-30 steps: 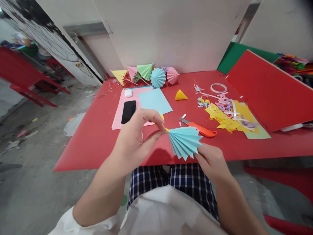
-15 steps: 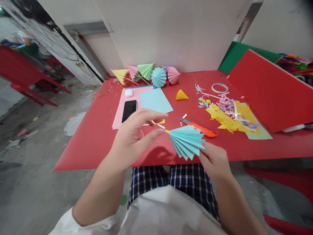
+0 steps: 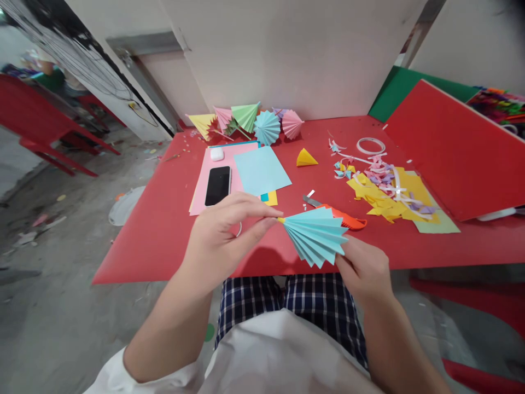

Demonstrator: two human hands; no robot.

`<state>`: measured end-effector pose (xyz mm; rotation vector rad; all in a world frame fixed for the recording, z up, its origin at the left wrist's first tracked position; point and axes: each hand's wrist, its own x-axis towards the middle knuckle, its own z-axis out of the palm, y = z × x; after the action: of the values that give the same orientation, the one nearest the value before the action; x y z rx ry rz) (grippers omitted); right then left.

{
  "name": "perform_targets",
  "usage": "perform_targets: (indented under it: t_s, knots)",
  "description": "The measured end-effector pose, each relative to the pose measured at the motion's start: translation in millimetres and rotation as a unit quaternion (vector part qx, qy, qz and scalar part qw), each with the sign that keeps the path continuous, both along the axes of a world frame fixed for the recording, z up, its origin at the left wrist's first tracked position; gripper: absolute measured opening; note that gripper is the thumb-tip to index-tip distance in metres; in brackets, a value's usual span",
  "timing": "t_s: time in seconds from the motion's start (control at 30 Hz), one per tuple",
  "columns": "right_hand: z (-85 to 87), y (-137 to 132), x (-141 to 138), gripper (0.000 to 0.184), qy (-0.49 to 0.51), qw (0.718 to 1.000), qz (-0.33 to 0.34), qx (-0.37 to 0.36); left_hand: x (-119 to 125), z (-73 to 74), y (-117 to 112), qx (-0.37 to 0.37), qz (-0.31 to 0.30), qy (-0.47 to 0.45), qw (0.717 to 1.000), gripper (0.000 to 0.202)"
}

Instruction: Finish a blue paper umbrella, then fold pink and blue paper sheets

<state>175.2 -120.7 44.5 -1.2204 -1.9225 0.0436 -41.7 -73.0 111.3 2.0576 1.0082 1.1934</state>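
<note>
A light blue pleated paper fan (image 3: 315, 235) hovers over the near edge of the red table (image 3: 164, 230). My left hand (image 3: 223, 238) pinches its narrow yellow tip between thumb and fingers. My right hand (image 3: 363, 268) grips the fan's wide outer edge from below right. Just behind the fan, on the table, lies an orange utility knife (image 3: 348, 219).
A black phone (image 3: 218, 185) rests on pink paper beside a blue sheet (image 3: 260, 171) and a white earbud case (image 3: 217, 154). Several finished paper fans (image 3: 254, 123) lie at the back. Yellow paper scraps (image 3: 389, 191), a tape ring (image 3: 370, 145) and a yellow cone (image 3: 304, 158) lie right. A red board (image 3: 447, 148) leans at right.
My left fingers spread open briefly, then closed again on the fan's tip. The fan shifted slightly right with my right hand.
</note>
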Motion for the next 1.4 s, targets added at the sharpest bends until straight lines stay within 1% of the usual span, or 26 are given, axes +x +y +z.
perform_targets:
  t_s: [0.17, 0.23, 0.37, 0.67, 0.83, 0.97, 1.07, 1.13, 1.2, 1.27, 1.4]
  knots:
    - [-0.8, -1, 1, 0.024, 0.014, 1.000, 0.007, 0.010, 1, -0.1, -3, -0.023, -0.010, -0.016, 1.000, 0.015]
    - [-2.1, -3, 2, 0.022, 0.022, 1.000, 0.000, 0.016, 1, 0.0, -4, -0.032, -0.001, -0.015, 0.999, 0.016]
    - [-4.8, -5, 3, 0.022, 0.032, 0.999, -0.016, 0.019, 0, -0.1, -6, -0.038, 0.025, -0.012, 0.999, 0.015]
    - [-6.0, -3, 3, 0.020, 0.039, 0.999, -0.010, 0.031, 2, 1.8, -8, -0.029, 0.017, -0.013, 0.999, 0.012]
    - [-5.3, -2, 2, 0.021, 0.047, 0.998, -0.007, 0.031, 3, 4.6, -7, -0.070, 0.025, -0.011, 0.997, 0.007]
    - [-4.1, -2, 2, 0.021, 0.061, 0.998, 0.005, -0.008, 2, 5.1, -6, -0.107, 0.028, -0.021, 0.994, 0.010]
    - [-4.5, -1, 2, 0.021, 0.074, 0.996, 0.019, -0.055, 2, 1.9, -4, -0.096, 0.036, -0.039, 0.994, 0.014]
    - [-5.4, 0, 1, 0.021, 0.083, 0.992, 0.031, -0.085, 1, -2.1, -1, -0.083, 0.018, -0.038, 0.996, 0.020]
    - [-6.4, 1, 0, 0.023, 0.092, 0.988, 0.040, -0.114, 1, -7.1, 2, -0.075, -0.011, -0.040, 0.996, 0.018]
    - [-7.4, 1, 0, 0.024, 0.100, 0.984, 0.046, -0.143, 2, -12.3, 5, -0.074, -0.025, -0.050, 0.996, 0.013]
    - [-8.5, 2, -1, 0.026, 0.118, 0.970, 0.057, -0.203, 4, -20.7, 11, -0.087, -0.015, -0.080, 0.993, 0.011]
